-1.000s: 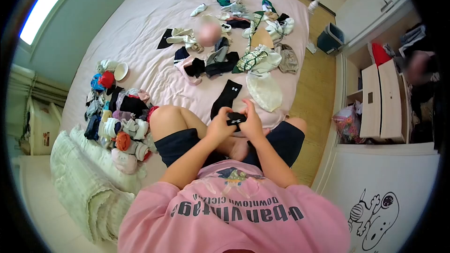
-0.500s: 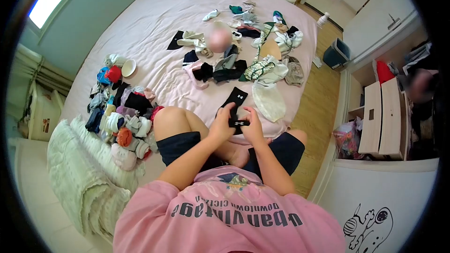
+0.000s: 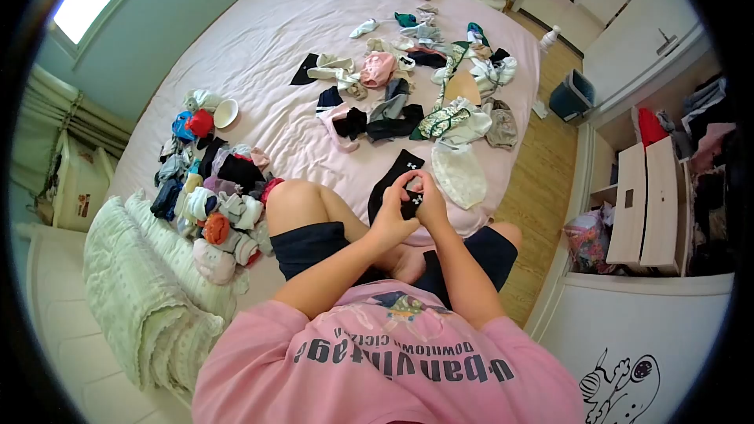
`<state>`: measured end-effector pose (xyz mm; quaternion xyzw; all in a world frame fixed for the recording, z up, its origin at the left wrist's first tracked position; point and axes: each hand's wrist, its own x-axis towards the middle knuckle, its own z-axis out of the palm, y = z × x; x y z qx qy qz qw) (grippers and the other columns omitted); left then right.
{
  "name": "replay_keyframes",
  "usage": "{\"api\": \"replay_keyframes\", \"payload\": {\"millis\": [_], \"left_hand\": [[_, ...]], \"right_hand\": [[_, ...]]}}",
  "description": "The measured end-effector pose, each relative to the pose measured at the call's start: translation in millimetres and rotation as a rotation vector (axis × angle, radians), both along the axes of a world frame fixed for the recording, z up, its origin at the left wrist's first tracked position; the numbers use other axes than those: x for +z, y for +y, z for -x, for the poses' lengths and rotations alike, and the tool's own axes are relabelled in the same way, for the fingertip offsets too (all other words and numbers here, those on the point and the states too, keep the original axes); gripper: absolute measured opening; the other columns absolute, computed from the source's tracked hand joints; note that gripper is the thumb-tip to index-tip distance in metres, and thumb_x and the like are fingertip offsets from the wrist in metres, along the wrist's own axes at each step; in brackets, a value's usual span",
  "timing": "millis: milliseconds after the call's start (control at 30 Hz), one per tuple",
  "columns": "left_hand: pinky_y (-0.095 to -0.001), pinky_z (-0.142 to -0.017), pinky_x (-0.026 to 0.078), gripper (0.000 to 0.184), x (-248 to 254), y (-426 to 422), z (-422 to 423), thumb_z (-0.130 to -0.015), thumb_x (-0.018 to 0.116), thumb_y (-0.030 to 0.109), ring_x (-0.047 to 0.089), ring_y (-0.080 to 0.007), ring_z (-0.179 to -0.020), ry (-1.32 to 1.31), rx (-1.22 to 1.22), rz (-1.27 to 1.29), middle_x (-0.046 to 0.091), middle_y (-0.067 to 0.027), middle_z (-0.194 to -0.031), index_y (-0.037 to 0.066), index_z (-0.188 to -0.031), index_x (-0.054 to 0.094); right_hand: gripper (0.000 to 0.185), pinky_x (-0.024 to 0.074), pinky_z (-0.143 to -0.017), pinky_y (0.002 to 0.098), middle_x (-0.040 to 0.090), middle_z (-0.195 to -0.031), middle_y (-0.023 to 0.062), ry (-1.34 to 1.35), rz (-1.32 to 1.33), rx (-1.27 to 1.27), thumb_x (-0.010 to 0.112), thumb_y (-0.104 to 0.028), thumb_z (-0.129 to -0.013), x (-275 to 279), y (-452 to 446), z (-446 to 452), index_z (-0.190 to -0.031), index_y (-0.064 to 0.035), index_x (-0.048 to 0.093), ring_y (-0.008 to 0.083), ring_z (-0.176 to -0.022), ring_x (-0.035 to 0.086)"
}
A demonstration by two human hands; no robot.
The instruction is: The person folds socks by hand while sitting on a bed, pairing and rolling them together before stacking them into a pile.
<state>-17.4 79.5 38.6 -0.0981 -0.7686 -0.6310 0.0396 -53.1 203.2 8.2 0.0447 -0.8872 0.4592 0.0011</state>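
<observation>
My left hand (image 3: 392, 217) and my right hand (image 3: 430, 206) meet above my crossed legs, both closed on a black sock (image 3: 411, 204) with a small white logo. The fingers wrap around its opening, and part of the sock is hidden by them. Just beyond, a second black sock (image 3: 397, 171) with a white logo lies stretched out on the bed, its lower end reaching behind my left hand. To the right of my right hand, a whitish cloth piece (image 3: 459, 176) lies flat on the sheet.
Rolled socks and small garments form a heap (image 3: 217, 196) at left, beside a white bowl (image 3: 226, 114). Loose socks and clothes (image 3: 397, 119) spread across the bed ahead. A folded quilt (image 3: 141, 290) lies at lower left. On the floor at right stands a bin (image 3: 571, 95), near open drawers (image 3: 658, 204).
My hands have come closer together and raised the held sock slightly, with its edge now bunched between my fingers. The other black sock stays on the bed. The view has shifted slightly.
</observation>
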Motion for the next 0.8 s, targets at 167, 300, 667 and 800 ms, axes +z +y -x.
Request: {"api": "replay_keyframes", "payload": {"millis": [167,300,667,800], "left_hand": [[-0.0256,-0.07,0.042,0.058,-1.4,-39.4,18.3,-0.058,0.06,-0.003,0.051,-0.0171,-0.074,-0.237,0.135,0.189,0.051,-0.0045,-0.079,0.005,-0.114,0.049],[-0.0269,-0.068,0.045,0.035,-44.7,-40.7,25.9,-0.059,0.053,-0.008,0.057,-0.0159,-0.072,-0.487,-0.064,0.13,0.061,-0.0065,-0.078,0.002,-0.092,0.062],[-0.0297,-0.045,0.05,0.073,41.6,-37.7,-18.1,-0.082,0.047,0.052,0.06,-0.0254,-0.089,-0.998,-0.913,-1.229,0.043,-0.0173,-0.126,0.007,-0.134,0.025],[-0.0335,-0.06,0.053,0.065,64.1,-33.6,-10.3,-0.085,0.041,0.052,0.058,-0.0253,-0.093,-1.005,-0.425,-1.034,0.043,-0.0129,-0.126,0.009,-0.132,0.028]], "right_hand": [[0.055,0.0433,-0.069,0.0256,0.057,-0.083,0.0048,-0.23,0.826,0.117,0.053,0.009,-0.07,38.3,-36.6,-33.8,-0.121,-0.0042,0.038,0.0135,-0.074,0.055],[0.046,0.0465,-0.077,0.0245,0.059,-0.096,0.0084,-0.588,1.288,0.074,0.057,-0.003,-0.08,54.4,-17.9,-35.5,-0.122,-0.0047,0.038,0.0133,-0.085,0.057],[0.058,0.0459,-0.072,0.0242,0.06,-0.093,0.008,-0.492,1.164,0.36,0.034,-0.05,-0.089,80.3,4.7,-19.1,-0.109,0.0014,0.052,0.0144,-0.081,0.058],[0.041,0.0467,-0.078,0.0303,0.06,-0.098,0.0068,-0.324,0.751,0.288,0.048,-0.037,-0.087,79.0,35.1,-15.5,-0.108,-0.0014,0.053,0.016,-0.09,0.057]]}}
